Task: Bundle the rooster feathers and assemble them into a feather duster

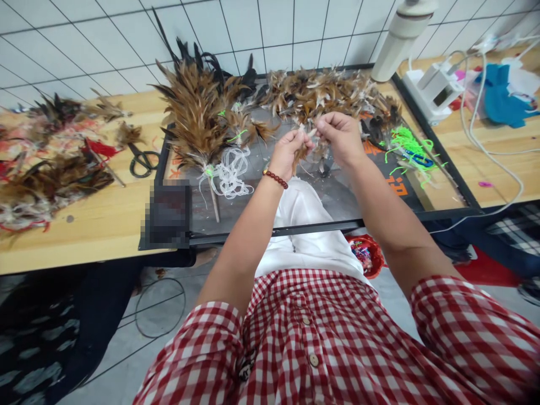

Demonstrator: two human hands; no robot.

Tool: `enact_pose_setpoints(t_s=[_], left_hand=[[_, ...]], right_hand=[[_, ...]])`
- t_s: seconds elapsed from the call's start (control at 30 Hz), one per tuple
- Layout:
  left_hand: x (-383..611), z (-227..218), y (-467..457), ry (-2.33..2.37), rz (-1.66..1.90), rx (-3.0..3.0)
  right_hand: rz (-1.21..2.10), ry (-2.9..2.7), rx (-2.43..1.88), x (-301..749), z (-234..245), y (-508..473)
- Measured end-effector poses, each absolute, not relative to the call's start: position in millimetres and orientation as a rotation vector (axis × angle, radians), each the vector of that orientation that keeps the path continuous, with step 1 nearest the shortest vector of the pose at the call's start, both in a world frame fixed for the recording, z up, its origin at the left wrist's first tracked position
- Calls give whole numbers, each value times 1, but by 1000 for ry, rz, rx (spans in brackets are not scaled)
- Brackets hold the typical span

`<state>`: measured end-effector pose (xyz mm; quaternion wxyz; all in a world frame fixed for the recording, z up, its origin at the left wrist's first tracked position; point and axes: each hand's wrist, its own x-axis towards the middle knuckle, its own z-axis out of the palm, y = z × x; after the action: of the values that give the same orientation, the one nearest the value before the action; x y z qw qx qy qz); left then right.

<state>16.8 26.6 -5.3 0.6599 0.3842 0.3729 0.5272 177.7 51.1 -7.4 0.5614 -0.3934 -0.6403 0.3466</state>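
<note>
My left hand (290, 152) is closed on a small bunch of brown feathers (300, 153) that hang down from its fingers. My right hand (340, 136) pinches the top of the same bunch, fingertips touching the left hand's. Both hands hover over a dark tray (337, 197) on a wooden table (105, 219). A red bead bracelet (275, 178) circles my left wrist. A heap of loose brown feathers (324, 93) lies just beyond my hands. A finished feather duster head (202, 121) on a stick rests on the tray's left side.
Black scissors (142, 159) lie left of the tray, with more feather piles (50, 169) at the far left. Green string (405, 143) sits at the tray's right. White thread (231, 171) lies by the duster. A white lamp (400, 34), cables and blue cloth (504, 95) are at right.
</note>
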Motion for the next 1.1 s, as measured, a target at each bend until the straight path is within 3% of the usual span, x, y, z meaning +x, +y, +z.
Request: enact_pose_setpoints(t_s=[0.4, 0.7, 0.9, 1.0, 1.1], left_hand=[[18, 6, 16, 926, 1079, 974], [13, 0, 28, 1035, 1273, 891], [10, -4, 34, 1070, 1333, 798], [9, -6, 35, 1088, 1342, 779], [10, -8, 35, 1104, 1353, 803]], right_hand=[[618, -1624, -1007, 175, 7, 38], [446, -2062, -1322, 226, 7, 48], [284, -2230, -1423, 204, -7, 44], [331, -2152, -1452, 195, -8, 44], [605, -1850, -1360, 189, 0, 42]])
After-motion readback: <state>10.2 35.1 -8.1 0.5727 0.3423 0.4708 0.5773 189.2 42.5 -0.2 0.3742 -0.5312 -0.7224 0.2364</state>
